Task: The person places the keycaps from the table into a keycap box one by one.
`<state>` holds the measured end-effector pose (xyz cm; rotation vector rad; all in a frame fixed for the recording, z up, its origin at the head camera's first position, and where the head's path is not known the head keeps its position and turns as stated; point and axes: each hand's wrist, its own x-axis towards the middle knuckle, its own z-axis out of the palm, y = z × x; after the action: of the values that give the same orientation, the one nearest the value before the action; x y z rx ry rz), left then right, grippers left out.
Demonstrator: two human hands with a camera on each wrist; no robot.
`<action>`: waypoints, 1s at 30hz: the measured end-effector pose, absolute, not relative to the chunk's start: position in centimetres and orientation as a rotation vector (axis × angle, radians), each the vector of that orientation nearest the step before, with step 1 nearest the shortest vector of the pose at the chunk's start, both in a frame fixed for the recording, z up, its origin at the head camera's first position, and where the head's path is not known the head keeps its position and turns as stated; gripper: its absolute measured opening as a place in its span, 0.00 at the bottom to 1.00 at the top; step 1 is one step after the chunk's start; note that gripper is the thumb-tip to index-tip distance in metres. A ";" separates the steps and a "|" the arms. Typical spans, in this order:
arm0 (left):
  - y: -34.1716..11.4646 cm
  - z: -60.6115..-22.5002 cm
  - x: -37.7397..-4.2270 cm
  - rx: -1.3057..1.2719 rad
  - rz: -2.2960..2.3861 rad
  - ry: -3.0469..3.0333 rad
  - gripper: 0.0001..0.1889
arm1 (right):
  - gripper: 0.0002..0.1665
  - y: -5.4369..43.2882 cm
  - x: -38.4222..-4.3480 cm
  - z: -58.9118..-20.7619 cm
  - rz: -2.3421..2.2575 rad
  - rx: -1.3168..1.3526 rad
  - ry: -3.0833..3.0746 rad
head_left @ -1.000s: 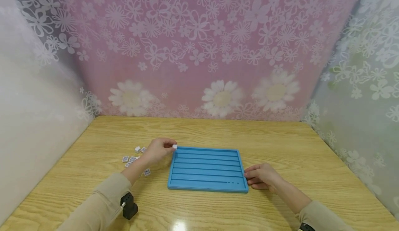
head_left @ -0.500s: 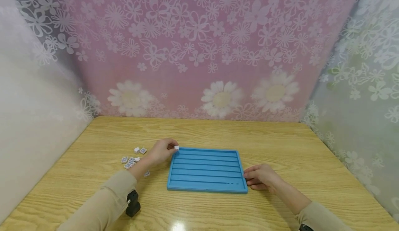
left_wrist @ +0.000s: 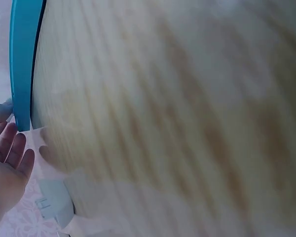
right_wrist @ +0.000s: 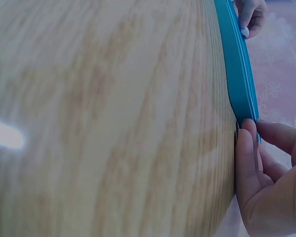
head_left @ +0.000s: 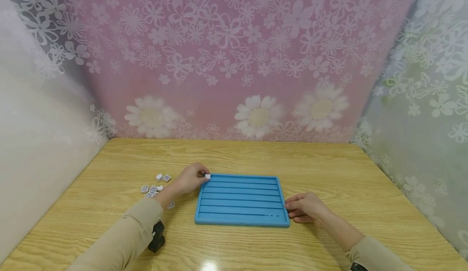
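A blue tray (head_left: 239, 207) with several long ridged rows lies flat on the table. At its far left corner my left hand (head_left: 189, 179) pinches a small white tile (head_left: 207, 176) between thumb and fingers. That tile sits over the corner of the rim in the head view. My right hand (head_left: 308, 208) grips the tray's right edge near the front corner. In the right wrist view, the thumb of the right hand (right_wrist: 274, 182) lies on the rim and its fingers are against the tray's side (right_wrist: 237, 64).
Left of the tray several white tiles (head_left: 153, 189) with dark printed faces lie loosely scattered, some partly behind the left forearm. One tile (left_wrist: 56, 202) shows close up in the left wrist view. The wooden table (head_left: 234, 246) meets a flowered pink cloth (head_left: 219, 80) at the back.
My left hand has shifted slightly right and nearer with the white tile, from the tray's outer corner to over its rim. The right hand keeps its hold on the tray's edge.
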<state>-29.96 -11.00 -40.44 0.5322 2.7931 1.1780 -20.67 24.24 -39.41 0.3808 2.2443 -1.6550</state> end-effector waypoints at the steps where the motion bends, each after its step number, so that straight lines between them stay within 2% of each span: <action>1: -11.0 -40.4 -30.0 0.537 1.170 2.800 0.06 | 0.17 24.2 -20.7 -39.4 -1.654 0.380 2.246; 30: -10.4 -40.8 -30.3 0.560 1.015 2.905 0.05 | 0.16 24.2 -20.8 -39.7 -1.635 0.389 2.281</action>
<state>-30.32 -10.40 -40.76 0.5596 2.9046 1.0146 -20.78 24.23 -39.71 0.3890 2.2812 -1.6352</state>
